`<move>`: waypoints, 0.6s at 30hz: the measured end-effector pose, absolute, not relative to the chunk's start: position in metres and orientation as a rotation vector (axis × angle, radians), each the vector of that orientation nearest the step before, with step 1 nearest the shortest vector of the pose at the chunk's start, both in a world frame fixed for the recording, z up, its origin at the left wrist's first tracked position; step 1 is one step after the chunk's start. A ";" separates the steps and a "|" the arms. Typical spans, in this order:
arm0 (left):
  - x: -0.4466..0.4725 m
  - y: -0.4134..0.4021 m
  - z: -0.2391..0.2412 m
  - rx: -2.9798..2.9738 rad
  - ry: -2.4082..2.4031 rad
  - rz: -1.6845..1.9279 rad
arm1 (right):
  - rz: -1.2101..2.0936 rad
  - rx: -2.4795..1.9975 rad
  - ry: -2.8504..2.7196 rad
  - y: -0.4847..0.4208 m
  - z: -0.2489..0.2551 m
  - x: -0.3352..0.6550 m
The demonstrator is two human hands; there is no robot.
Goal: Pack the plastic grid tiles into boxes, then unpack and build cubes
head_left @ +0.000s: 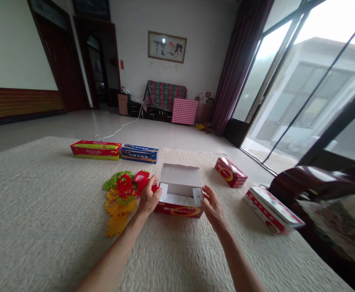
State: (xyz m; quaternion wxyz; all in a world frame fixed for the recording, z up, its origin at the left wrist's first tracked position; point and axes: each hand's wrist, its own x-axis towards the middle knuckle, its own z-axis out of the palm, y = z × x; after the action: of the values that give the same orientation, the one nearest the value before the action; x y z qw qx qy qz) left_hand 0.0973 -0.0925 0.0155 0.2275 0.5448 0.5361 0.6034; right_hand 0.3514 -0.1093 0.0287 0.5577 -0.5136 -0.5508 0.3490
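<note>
A red cardboard box [179,210] stands on the quilted cover in front of me, its white-lined lid [180,175] raised at the back. Its white side flaps are folded up at both ends, and the inside looks white. At the left end, my left hand [148,198] grips the box near its flap with bent fingers. My right hand [212,204] holds the opposite end, fingertips against the right flap. Just left of my left hand lie red lattice-like plastic pieces [125,185], with green pieces [116,180] and yellow pieces [116,224] around them.
A red and green long box [96,151] and a blue box [140,154] sit at the cover's far edge. To the right are a closed red box [230,172] and a white and red box [271,211], beside a dark wooden armrest [302,182].
</note>
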 end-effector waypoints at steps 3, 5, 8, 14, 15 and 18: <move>0.098 -0.091 0.013 1.382 1.323 1.643 | 0.954 -1.071 -1.288 -0.103 0.025 0.354; 0.100 -0.091 0.013 1.321 1.237 1.648 | 0.998 -0.999 -1.289 -0.102 0.024 0.355; 0.103 -0.092 0.016 1.245 1.176 1.687 | 1.013 -0.943 -1.313 -0.105 0.025 0.358; 0.107 -0.097 0.021 1.173 1.158 1.722 | 0.940 -1.056 -1.419 -0.116 0.029 0.362; 0.106 -0.098 0.021 1.157 1.148 1.713 | 0.925 -1.078 -1.453 -0.118 0.030 0.363; 0.102 -0.099 0.022 1.046 1.061 1.716 | 0.904 -1.080 -1.523 -0.123 0.033 0.362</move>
State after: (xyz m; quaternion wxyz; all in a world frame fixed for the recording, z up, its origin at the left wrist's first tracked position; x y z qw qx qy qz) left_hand 0.1023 -0.0995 0.0221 0.4207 0.4175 0.4236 0.6850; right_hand 0.3625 -0.1225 0.0326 0.5086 -0.4484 -0.6319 0.3753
